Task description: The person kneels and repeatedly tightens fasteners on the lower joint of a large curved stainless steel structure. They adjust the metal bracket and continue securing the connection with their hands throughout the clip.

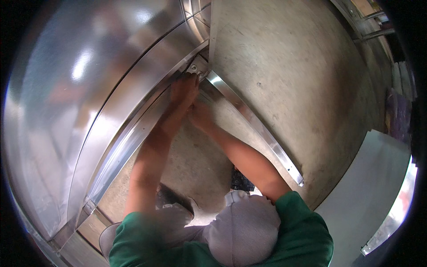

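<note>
Sheet-metal duct section (pixel 66 111): large, shiny, lying on the concrete floor (pixel 289 66). Flange strip (pixel 253 122): angled, meeting the duct at a corner bracket (pixel 194 68). Left hand (pixel 183 89): fingers closed onto the bracket. Right hand (pixel 200 116): just below it; grip cannot be told.

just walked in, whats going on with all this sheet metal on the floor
A person in a green shirt is crouched over a concrete floor. Both bare hands meet at a small metal corner piece, where a large sheet-metal duct section and a shiny metal flange strip join. The left hand reaches it; the right hand lies just below.
</note>
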`<state>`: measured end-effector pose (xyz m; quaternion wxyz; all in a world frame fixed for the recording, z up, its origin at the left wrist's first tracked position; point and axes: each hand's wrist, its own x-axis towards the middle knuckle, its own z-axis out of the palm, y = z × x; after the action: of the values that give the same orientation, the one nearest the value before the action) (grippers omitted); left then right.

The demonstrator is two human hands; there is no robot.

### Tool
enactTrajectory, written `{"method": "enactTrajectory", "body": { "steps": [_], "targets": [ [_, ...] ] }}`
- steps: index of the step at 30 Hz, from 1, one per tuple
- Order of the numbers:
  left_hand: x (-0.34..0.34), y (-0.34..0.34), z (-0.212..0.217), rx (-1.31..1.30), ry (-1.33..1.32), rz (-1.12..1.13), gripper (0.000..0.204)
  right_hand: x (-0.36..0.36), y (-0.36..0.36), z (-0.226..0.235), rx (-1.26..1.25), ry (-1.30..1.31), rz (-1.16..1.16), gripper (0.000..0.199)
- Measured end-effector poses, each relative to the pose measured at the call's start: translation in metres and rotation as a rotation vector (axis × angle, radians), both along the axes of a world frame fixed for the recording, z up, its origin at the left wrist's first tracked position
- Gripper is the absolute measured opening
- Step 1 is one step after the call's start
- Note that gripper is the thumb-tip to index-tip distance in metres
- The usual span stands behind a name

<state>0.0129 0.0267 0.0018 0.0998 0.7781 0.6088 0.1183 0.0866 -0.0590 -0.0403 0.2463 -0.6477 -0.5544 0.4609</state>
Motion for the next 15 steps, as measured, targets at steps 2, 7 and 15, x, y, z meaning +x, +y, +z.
{"method": "enactTrajectory", "body": {
  "steps": [2, 7, 15],
  "targets": [
    [-0.001, 0.005, 0.002, -0.069, 0.032, -0.036, 0.029, -0.008, 0.01, -0.003, -0.142, -0.014, 0.012, 0.042],
    [0.004, 0.009, 0.001, -0.09, -0.057, 0.008, 0.033, 0.011, -0.002, 0.011, -0.172, 0.181, -0.128, 0.038],
    [0.003, 0.029, -0.013, -0.838, -1.116, 0.547, 0.025, 0.113, 0.046, 0.097, 0.218, -0.234, 0.003, 0.031]
  ]
}}
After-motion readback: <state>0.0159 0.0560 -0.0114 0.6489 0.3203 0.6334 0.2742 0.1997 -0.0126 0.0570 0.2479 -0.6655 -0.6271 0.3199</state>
